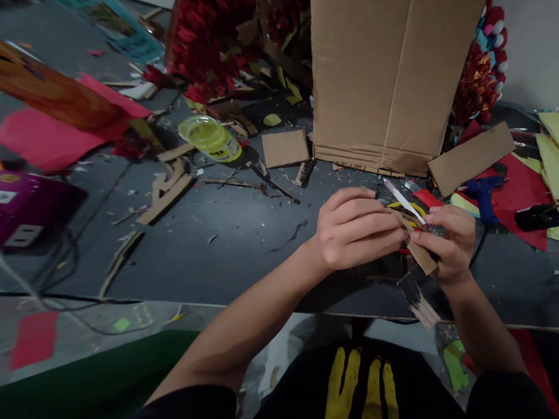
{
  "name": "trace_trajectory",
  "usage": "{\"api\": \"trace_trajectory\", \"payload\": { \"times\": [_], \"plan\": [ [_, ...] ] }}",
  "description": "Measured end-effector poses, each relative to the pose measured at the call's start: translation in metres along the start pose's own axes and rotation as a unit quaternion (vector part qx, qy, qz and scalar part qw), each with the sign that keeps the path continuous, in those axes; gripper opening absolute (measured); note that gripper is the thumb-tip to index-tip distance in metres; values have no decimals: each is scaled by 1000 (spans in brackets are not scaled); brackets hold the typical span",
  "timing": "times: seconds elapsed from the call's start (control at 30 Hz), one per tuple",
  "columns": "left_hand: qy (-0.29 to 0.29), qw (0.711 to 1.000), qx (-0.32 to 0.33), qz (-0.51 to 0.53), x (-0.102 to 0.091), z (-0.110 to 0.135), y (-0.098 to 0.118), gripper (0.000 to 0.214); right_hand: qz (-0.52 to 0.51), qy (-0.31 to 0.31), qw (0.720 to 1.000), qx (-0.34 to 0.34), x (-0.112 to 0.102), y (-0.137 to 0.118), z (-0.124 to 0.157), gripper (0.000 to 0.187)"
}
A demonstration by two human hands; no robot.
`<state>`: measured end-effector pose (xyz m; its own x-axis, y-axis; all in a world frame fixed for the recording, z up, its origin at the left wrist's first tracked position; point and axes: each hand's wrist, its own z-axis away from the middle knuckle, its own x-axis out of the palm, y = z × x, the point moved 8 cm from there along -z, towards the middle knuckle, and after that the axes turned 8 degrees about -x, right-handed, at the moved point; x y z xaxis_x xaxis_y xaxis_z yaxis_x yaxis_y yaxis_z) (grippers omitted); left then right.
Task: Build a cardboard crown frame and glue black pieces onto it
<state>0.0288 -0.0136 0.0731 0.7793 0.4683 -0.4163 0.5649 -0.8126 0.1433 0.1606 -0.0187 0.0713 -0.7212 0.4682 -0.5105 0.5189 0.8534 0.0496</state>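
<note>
Over the front of the dark table, my left hand (354, 231) and my right hand (449, 244) are close together, both closed on a narrow cardboard strip (422, 254). The strip slants down to the right between my fingers, and part of it is hidden by my left hand. A thin white stick (407, 202) shows just beyond my right fingertips; whether they touch it, I cannot tell. Behind the strip lies something yellow and curved (397, 206), mostly covered by my hands.
A tall cardboard box (389, 70) stands ahead. To its right are a blue glue gun (486, 192), a loose cardboard piece (472, 158) and red paper (519, 204). Leftward are a tilted-looking yellow-green jar (210, 139), cardboard scraps (165, 195) and a purple power outlet block (21, 207) with cables.
</note>
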Motion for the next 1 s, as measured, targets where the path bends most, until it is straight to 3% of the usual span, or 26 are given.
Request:
{"api": "trace_trajectory", "payload": {
  "times": [0.27,0.63,1.0],
  "plan": [
    [-13,1000,3,28,0,1,2,7,-15,7,1000,-20,0,-3,4,17],
    [-13,999,-13,44,-1,1,0,6,-26,23,999,-8,-1,-2,3,5],
    [-11,999,-17,47,-2,-1,1,6,-23,66,997,-15,-9,-3,11,20]
  ]
}}
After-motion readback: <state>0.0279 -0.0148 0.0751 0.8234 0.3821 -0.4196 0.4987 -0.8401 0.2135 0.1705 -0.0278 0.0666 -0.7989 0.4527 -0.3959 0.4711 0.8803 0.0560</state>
